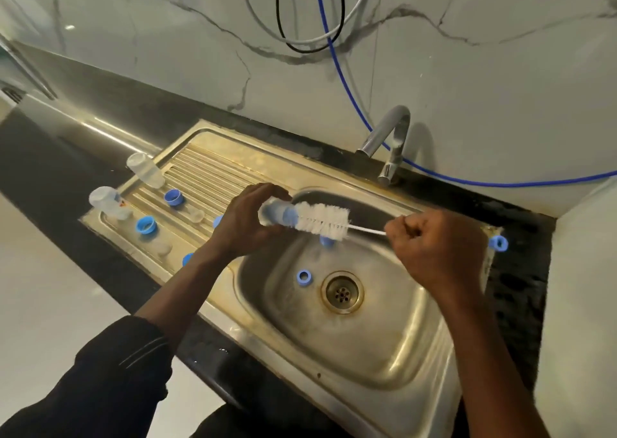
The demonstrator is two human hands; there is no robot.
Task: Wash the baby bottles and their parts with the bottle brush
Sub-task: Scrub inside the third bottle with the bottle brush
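Bottle (275, 213), gripped in left hand (238, 223), lies coaxial with brush (322, 222); right hand (437, 247) grips its wire handle.

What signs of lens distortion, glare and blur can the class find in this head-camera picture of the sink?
Head view: the lines of the counter slant and stretch toward the corners, which is wide-angle distortion; head view: warm glare streaks the draining board and the dark counter; head view: the bottle brush and the bottle that the left hand holds look soft, the drain sharper.
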